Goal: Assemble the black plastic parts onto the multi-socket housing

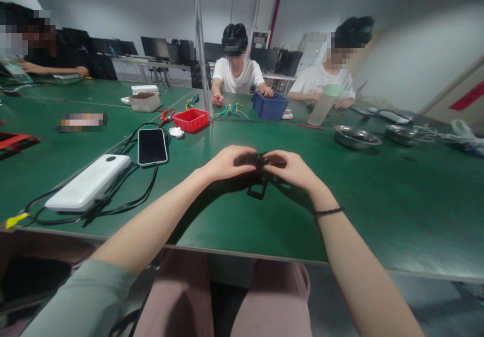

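Both my hands meet over the green table (378, 211) and pinch a small black object (260, 159) between them. My left hand (228, 162) grips its left end with curled fingers. My right hand (293, 168) grips its right end the same way. A black rectangular loop or buckle (256, 190) hangs from the object just above the table. I cannot make out what the black object is. A thin black band circles my right wrist.
A white power bank (88, 181) with black cables and a dark phone (152, 146) lie at my left. Farther off stand a red tray (191, 119), a blue bin (269, 106), metal bowls (357, 137) and a vertical pole (201, 49). Three people sit across.
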Demonstrator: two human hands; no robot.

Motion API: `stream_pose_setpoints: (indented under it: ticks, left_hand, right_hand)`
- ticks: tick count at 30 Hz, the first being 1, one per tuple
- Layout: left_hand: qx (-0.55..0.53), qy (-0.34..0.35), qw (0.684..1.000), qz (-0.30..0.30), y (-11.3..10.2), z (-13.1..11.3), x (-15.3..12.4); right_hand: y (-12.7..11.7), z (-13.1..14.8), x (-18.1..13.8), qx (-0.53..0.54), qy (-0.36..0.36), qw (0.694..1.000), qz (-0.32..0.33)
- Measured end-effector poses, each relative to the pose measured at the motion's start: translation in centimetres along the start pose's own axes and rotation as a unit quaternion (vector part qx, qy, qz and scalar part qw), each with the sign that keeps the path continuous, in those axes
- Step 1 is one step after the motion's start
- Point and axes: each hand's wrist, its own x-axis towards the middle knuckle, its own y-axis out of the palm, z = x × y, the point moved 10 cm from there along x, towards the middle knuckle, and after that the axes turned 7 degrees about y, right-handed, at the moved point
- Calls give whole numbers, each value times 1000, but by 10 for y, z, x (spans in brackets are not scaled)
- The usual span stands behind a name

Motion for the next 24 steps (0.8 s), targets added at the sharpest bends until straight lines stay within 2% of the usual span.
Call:
stream_pose_setpoints:
  ticks: [2,6,10,13,16,19,22,24]
  left_hand:
    - [36,13,999,12,2,-4,0]
    - [94,31,994,51,12,-7,0]
    - [106,65,990,62,21,-12,1]
    - [104,89,988,65,27,-17,1]
    - [99,110,987,66,31,-23,-1]
    - [102,114,986,70,31,-27,-2]
    - [100,98,989,55,27,-26,0]
    - [94,78,992,34,22,-22,3]
  right_hand:
    - [-1,1,-2,-60,-14,998,9]
    - [-9,-6,-3,-98,-15,995,20]
    - [-24,-23,-2,-150,17,988,14]
    - [-25,-33,-2,-167,33,985,32]
    - [-29,-33,-1,-156,31,987,18]
    - [-40,-26,-2,-133,29,990,-31]
    - [-46,-14,-3,-82,22,994,-73]
    - [-41,-7,-3,-20,17,997,-70]
